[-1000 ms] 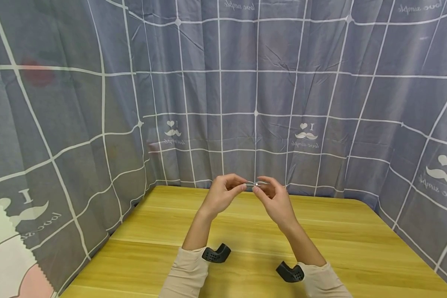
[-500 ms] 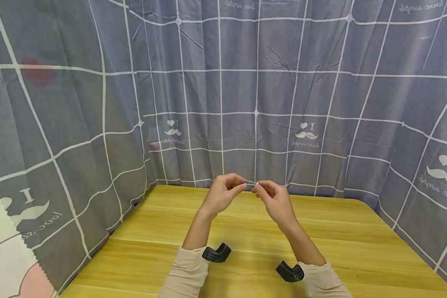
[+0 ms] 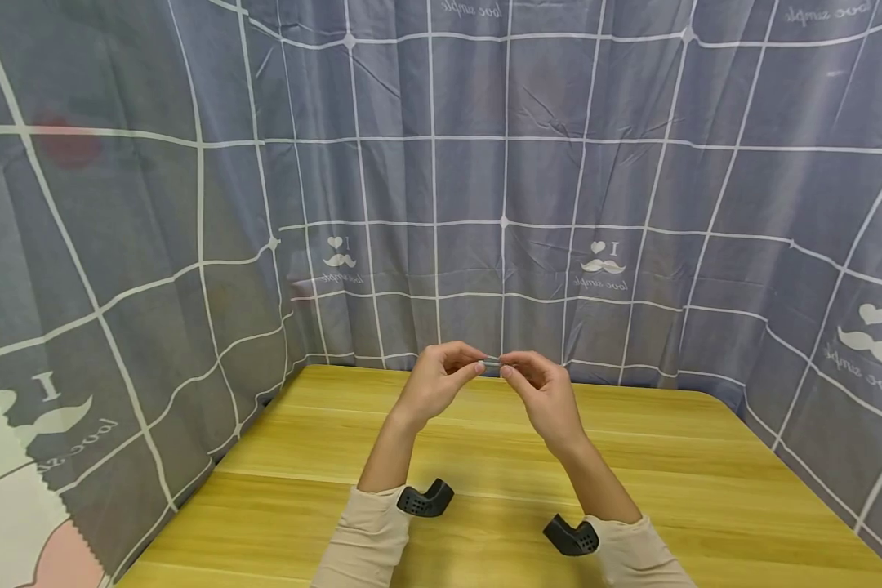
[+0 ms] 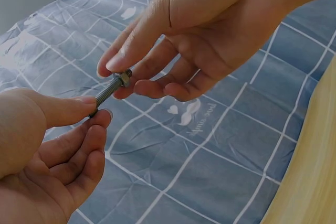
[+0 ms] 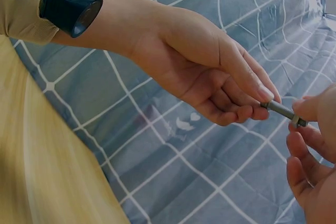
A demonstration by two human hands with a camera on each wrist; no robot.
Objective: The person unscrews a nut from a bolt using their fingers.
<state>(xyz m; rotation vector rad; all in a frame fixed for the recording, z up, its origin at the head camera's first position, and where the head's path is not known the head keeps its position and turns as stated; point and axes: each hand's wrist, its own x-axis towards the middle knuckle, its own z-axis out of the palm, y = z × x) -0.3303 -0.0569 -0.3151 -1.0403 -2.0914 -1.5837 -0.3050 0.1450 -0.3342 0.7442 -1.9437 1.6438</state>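
Over the far part of the table, my left hand (image 3: 428, 389) and right hand (image 3: 547, 402) meet at a small metal bolt (image 4: 108, 91). The left thumb and index finger pinch one end of it, hiding that end in the left wrist view. A nut (image 4: 125, 78) sits around the threaded shaft near the opposite end. My right thumb and index finger lie on either side of this nut (image 5: 297, 121), pinching it. The remaining fingers of both hands are bent and hold nothing. In the head view the bolt is mostly covered by fingertips.
A yellow wood-grain table (image 3: 485, 506) spreads below the hands. Grey-blue curtains (image 3: 470, 180) with white grid lines enclose it at the back and sides. Black wrist mounts (image 3: 426, 498) stick out from the beige sleeves (image 3: 367, 531). Pale patterned cloth (image 3: 22, 498) hangs at the lower left.
The right thumb and fingertips have shifted slightly around the nut end, first inward to the left, then back. The left hand stays nearly still on the bolt.
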